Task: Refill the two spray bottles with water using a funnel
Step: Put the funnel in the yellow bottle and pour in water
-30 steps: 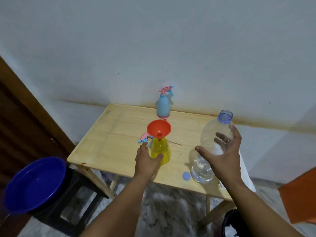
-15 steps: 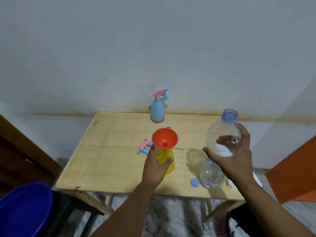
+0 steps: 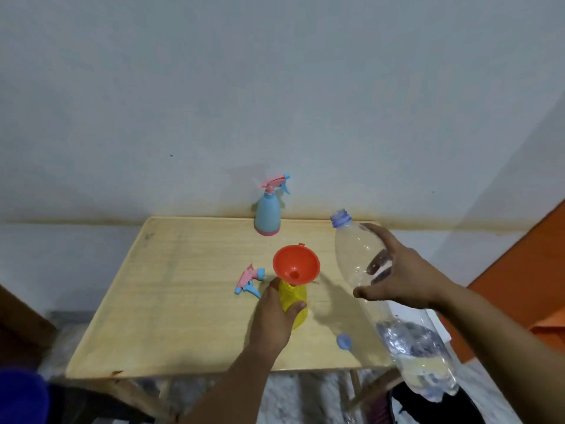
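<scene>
Head camera, nearest things first: your right hand (image 3: 403, 278) is wrapped around the big clear water bottle (image 3: 382, 298), fingers behind it and thumb in front, and has it lifted and leaning, open neck up and toward the far left, heavy water-filled base hanging low off the table's near right corner. That grip sits high on a thin wall; if it squeezes or slips as you tip, the water could surge out and miss. The bottle's cap (image 3: 344, 341) lies loose on the wooden table (image 3: 183, 301) near the edge, where a passing forearm could knock it off.

Your left hand (image 3: 275, 316) curls around the yellow spray bottle (image 3: 295, 304), steadying it. The orange funnel (image 3: 296, 264) stands in its neck, tilted slightly, I think, though the wide lens makes that hard to judge. It looks only loosely seated, so a bump from the water bottle's mouth could topple it. Pour fast and the narrow stem may back up and overflow.

Just left lies the removed spray head (image 3: 249, 280), within splash range. At the far edge by the wall stands the blue spray bottle (image 3: 268, 214), head on, not yet opened.
</scene>
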